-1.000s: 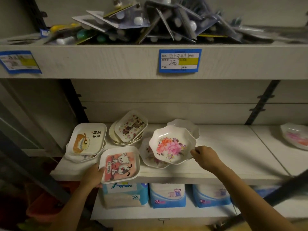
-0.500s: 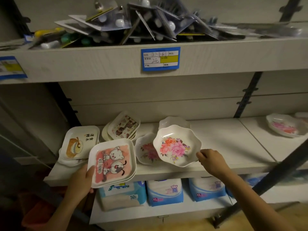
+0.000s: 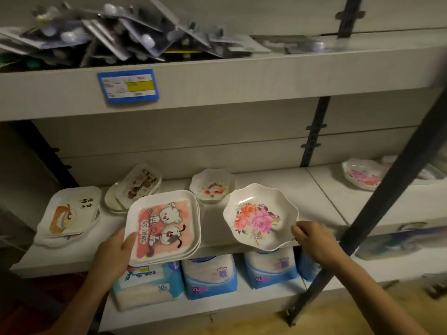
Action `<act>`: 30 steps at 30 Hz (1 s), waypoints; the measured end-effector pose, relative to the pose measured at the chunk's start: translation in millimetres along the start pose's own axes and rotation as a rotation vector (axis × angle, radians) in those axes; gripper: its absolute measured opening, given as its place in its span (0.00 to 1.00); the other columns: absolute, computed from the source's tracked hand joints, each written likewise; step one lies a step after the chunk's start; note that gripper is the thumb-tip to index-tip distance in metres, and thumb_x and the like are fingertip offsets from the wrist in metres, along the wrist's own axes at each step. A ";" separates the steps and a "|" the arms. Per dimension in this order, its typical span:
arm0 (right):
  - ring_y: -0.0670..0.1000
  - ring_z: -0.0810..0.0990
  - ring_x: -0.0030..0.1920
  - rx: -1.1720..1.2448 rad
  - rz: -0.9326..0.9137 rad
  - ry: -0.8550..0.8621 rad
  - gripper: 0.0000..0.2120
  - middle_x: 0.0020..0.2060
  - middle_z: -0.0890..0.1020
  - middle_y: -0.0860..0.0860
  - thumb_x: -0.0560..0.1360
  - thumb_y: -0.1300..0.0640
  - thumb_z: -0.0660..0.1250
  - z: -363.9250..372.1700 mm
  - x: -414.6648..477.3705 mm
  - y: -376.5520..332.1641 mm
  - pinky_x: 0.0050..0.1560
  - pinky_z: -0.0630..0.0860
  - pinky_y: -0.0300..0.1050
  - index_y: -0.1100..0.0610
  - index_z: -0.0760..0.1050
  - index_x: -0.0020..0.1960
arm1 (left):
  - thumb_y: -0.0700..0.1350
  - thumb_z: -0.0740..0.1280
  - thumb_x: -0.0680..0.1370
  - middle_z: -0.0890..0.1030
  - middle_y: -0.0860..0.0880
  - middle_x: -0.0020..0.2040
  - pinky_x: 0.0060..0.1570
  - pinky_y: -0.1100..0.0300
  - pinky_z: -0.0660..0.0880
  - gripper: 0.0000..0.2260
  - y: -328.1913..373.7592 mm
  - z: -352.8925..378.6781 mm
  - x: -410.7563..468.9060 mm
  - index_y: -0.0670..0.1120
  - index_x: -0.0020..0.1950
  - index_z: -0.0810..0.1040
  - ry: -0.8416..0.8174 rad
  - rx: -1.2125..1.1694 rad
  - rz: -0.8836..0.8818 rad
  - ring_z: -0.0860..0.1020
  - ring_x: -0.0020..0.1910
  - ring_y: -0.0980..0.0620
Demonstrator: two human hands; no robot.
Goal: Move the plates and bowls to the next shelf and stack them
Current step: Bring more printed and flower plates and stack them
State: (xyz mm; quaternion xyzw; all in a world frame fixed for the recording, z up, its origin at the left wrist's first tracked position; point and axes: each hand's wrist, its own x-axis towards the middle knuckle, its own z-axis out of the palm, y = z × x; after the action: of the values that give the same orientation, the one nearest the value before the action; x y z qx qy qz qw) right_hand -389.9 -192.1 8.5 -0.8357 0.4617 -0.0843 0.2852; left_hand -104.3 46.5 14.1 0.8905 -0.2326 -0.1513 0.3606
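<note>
My left hand (image 3: 113, 255) grips the lower left edge of a small stack of square plates (image 3: 164, 226) printed with two cartoon animals, lifted off the shelf. My right hand (image 3: 312, 240) pinches the right rim of a scalloped bowl (image 3: 260, 216) with pink and orange flowers, held tilted above the shelf's front edge. On the left shelf (image 3: 266, 189) remain square plates with an orange picture (image 3: 70, 211), a leaning pile of patterned plates (image 3: 137, 184) and a small flowered bowl (image 3: 212, 184). A flowered bowl (image 3: 362, 175) lies on the shelf to the right.
A dark slanted metal post (image 3: 387, 189) crosses in front of the right shelf, close to my right wrist. The upper shelf with a blue price label (image 3: 128, 85) carries several blister packs. Blue and white packages (image 3: 210, 274) fill the lower shelf.
Both hands have lifted their dishes off the shelf and carried them rightward. The bowl that lay under the flowered bowl is no longer seen. The view has swung to the right.
</note>
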 end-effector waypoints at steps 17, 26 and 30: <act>0.45 0.68 0.28 0.004 -0.069 -0.041 0.21 0.25 0.70 0.45 0.78 0.59 0.58 -108.7 -45.8 154.5 0.29 0.65 0.35 0.49 0.64 0.27 | 0.43 0.56 0.80 0.78 0.38 0.58 0.48 0.49 0.78 0.16 110.5 136.2 -98.8 0.42 0.68 0.69 0.011 0.030 0.024 0.77 0.54 0.40; 0.53 0.72 0.34 0.010 -0.142 -0.093 0.14 0.34 0.79 0.58 0.78 0.58 0.59 -137.3 -52.0 229.7 0.32 0.63 0.39 0.64 0.76 0.39 | 0.42 0.57 0.80 0.78 0.37 0.58 0.44 0.60 0.76 0.15 144.7 183.9 -137.6 0.38 0.64 0.71 0.051 0.056 0.017 0.77 0.56 0.41; 0.51 0.68 0.32 -0.029 -0.175 -0.127 0.14 0.30 0.73 0.55 0.78 0.57 0.59 -168.6 -45.0 272.1 0.32 0.61 0.43 0.66 0.74 0.40 | 0.44 0.56 0.80 0.78 0.39 0.47 0.20 0.71 0.73 0.16 161.2 211.7 -168.0 0.38 0.66 0.68 0.032 0.057 -0.032 0.79 0.37 0.42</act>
State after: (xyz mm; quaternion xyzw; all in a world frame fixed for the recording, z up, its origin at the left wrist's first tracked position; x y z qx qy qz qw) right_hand -680.2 -334.3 1.9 -0.8804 0.3692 -0.0489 0.2936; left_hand -388.2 -88.4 -0.9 0.9064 -0.2167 -0.1361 0.3361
